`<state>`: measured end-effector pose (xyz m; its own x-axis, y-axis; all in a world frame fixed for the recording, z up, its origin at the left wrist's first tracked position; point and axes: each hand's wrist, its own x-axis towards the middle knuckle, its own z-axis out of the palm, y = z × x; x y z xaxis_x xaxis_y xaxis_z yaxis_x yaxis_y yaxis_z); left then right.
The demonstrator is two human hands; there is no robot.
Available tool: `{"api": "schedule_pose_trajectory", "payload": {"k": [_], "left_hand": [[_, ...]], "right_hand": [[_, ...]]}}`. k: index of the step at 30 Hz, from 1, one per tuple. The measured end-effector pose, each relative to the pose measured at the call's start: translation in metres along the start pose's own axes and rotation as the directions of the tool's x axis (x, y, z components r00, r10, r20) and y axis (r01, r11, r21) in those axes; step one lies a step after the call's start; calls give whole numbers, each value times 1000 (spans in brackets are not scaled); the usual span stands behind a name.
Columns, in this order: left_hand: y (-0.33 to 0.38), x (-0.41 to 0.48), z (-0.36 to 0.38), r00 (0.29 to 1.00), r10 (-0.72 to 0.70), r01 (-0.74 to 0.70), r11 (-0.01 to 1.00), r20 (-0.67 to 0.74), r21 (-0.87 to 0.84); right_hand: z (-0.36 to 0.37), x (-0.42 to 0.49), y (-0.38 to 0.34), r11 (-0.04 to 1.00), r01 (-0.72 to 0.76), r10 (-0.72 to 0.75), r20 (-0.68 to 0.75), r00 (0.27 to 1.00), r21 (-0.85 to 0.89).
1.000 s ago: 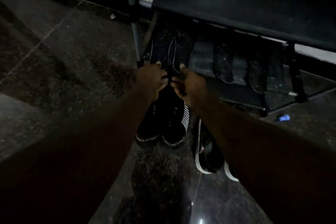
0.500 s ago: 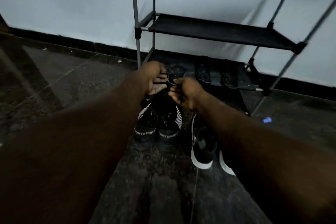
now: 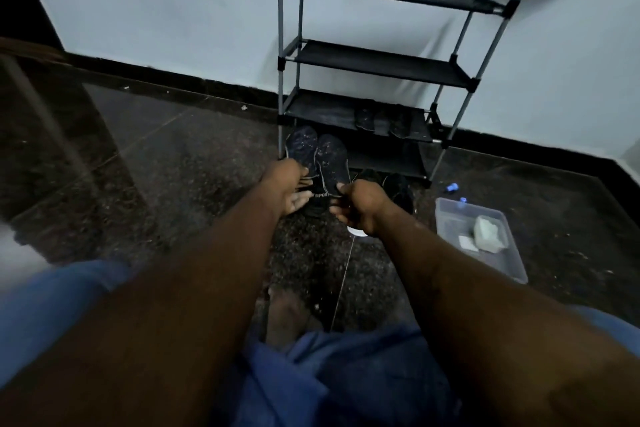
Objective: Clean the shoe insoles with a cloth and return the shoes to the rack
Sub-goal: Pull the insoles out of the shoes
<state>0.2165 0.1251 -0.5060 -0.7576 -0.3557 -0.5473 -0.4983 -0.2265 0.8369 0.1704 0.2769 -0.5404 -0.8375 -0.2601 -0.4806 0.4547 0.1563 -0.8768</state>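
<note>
We see both arms stretched forward over a dark, speckled floor (image 3: 173, 184) towards a black shoe rack (image 3: 377, 62) that stands against a pale wall (image 3: 173, 28). The left hand (image 3: 285, 189) has its thumb side against the heel end of the left insole (image 3: 302, 149). Its lower fingers lie fairly straight beneath, so we read it as a loose pinch, though part of the grip is hidden. The right hand (image 3: 360, 208) is curled, its thumb pressed on the heel end of the right insole (image 3: 331, 163). Both insoles are dark, flecked with pale specks, and point away from us, side by side and touching along their inner edges, in front of the rack's lowest left corner.

Just below the hands, on the floor, sits a black pair of shoes (image 3: 320, 205) with "SPORT" lettering on the heel. To its right, near the foot of the rack, is a second dark pair (image 3: 400, 189); a white sole edge shows under the right hand. Another pair of insoles (image 3: 381, 121) lies on the rack's third shelf, towards its right end.

Further right on the floor stands a clear plastic tub (image 3: 512, 263) with a pale crumpled cloth (image 3: 488, 234) inside. A small blue object (image 3: 450, 188) lies beyond it, too small for us to tell what it is. Blue clothing (image 3: 346, 381) fills the near edge.
</note>
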Motion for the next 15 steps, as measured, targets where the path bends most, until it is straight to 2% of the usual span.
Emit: {"api": "schedule_pose_trajectory", "payload": {"k": [4, 11, 15], "left_hand": [[-28, -21, -15, 1000, 14, -14, 1000, -20, -26], [-93, -38, -31, 997, -60, 59, 998, -52, -23], [-132, -38, -43, 986, -152, 149, 988, -66, -43]], "right_hand": [[14, -31, 29, 1000, 12, -12, -17, 1000, 23], [30, -56, 97, 995, -72, 74, -23, 997, 63], [16, -49, 138, 989, -121, 127, -63, 990, 90]]}}
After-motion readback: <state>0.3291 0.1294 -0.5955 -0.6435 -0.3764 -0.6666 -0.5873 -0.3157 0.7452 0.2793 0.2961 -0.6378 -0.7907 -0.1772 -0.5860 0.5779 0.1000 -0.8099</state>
